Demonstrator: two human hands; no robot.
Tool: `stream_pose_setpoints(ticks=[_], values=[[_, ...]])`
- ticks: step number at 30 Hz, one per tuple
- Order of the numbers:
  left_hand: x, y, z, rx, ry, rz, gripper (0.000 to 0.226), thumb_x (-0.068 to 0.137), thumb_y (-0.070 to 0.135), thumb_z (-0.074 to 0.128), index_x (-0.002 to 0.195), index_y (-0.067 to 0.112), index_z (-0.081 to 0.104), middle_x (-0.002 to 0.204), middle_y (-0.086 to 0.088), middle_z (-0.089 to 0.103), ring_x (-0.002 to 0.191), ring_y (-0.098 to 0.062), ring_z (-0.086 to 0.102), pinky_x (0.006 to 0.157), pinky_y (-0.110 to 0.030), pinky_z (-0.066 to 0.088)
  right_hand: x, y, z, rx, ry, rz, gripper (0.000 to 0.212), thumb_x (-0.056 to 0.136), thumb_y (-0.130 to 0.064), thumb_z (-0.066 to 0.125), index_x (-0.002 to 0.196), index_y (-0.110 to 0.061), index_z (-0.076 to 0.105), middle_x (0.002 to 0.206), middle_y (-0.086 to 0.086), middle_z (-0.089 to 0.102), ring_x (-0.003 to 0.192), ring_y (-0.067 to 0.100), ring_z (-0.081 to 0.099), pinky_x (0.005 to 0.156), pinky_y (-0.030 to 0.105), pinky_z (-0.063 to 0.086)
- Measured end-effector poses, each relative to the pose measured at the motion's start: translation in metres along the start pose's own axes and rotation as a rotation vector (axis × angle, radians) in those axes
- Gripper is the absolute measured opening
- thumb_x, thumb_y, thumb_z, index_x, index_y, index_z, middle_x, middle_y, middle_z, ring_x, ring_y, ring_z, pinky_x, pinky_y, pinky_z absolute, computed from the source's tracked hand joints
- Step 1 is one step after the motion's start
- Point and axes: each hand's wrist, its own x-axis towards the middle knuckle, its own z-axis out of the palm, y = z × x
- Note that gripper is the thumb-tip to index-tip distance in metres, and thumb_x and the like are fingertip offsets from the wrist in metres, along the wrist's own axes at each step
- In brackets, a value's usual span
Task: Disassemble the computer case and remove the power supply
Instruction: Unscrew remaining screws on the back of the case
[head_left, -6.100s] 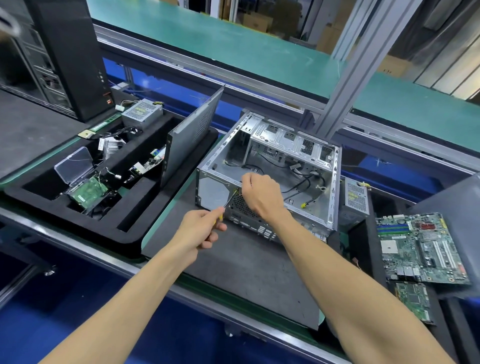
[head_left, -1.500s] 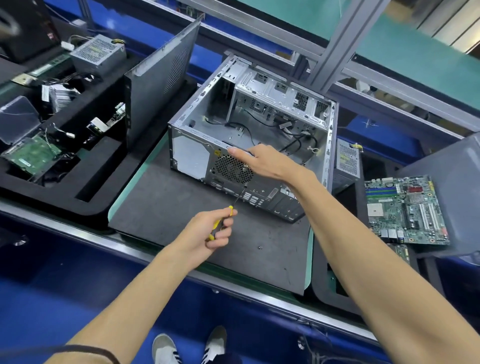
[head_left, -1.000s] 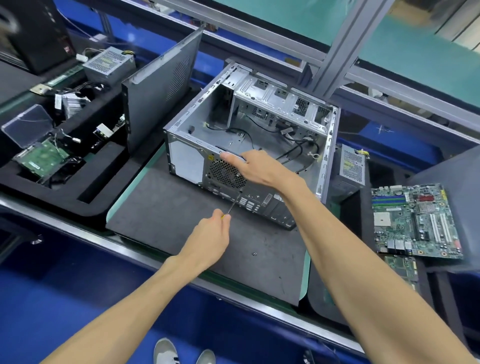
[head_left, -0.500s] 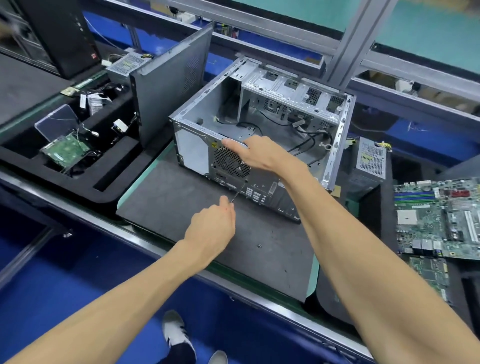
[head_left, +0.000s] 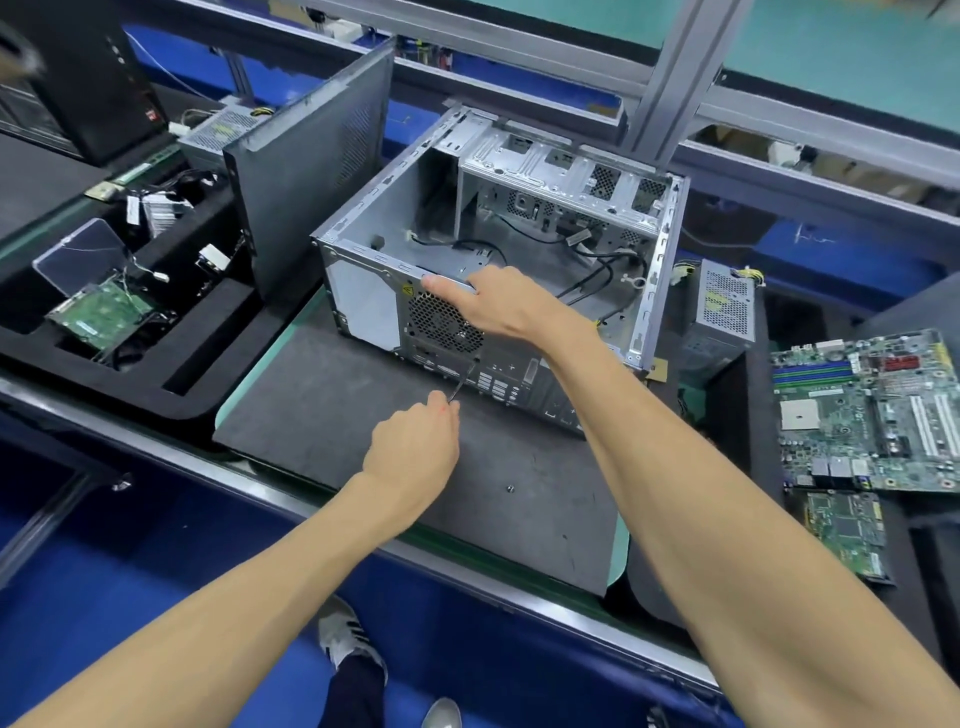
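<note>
Little has shifted: left hand (head_left: 415, 447) still grips the screwdriver (head_left: 464, 382) at the open, gutted computer case (head_left: 498, 270); right hand (head_left: 498, 306) rests flat on its rim.

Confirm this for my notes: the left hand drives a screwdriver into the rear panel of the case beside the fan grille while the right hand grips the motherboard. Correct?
Not quite. In the head view the right hand rests on the top rear edge of the case, not on the motherboard, which lies apart on the right. The rest holds: the left hand holds the screwdriver against the rear panel by the fan grille.
</note>
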Motion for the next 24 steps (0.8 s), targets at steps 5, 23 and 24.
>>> stream_pose_setpoints(ticks=[5,23,24], values=[[0.0,0.005,0.004,-0.045,0.071,0.022,0.026,0.098,0.026,0.061,0.077,0.014,0.051,0.057,-0.006,0.063,0.049,-0.027,0.065,0.04,-0.027,0.037,0.0,-0.001,0.0,-0.001,0.008,0.006,0.074,0.091,-0.082,0.027,0.062,-0.014,0.033,0.057,0.003,0.046,0.053,0.021,0.045,0.052,0.034,0.032],[0.009,0.008,0.014,-1.092,-0.263,-0.163,0.034,0.103,0.033,0.027,0.074,0.015,0.031,0.055,0.001,0.035,0.04,-0.02,0.032,0.042,-0.027,0.025,-0.001,-0.001,0.001,0.001,0.043,0.004,0.073,0.091,-0.081,0.028,0.06,-0.015,0.037,0.057,0.002,0.047,0.053,0.019,0.046,0.051,0.033,0.031],[0.009,0.01,0.012,-1.339,-0.363,-0.245,0.032,0.101,0.034,0.029,0.075,0.016,0.032,0.055,0.002,0.028,0.035,-0.017,0.023,0.039,-0.021,0.021,-0.001,-0.002,-0.001,-0.005,0.039,-0.001,0.073,0.092,-0.08,0.028,0.06,-0.015,0.037,0.057,0.002,0.046,0.053,0.019,0.045,0.051,0.033,0.03]])
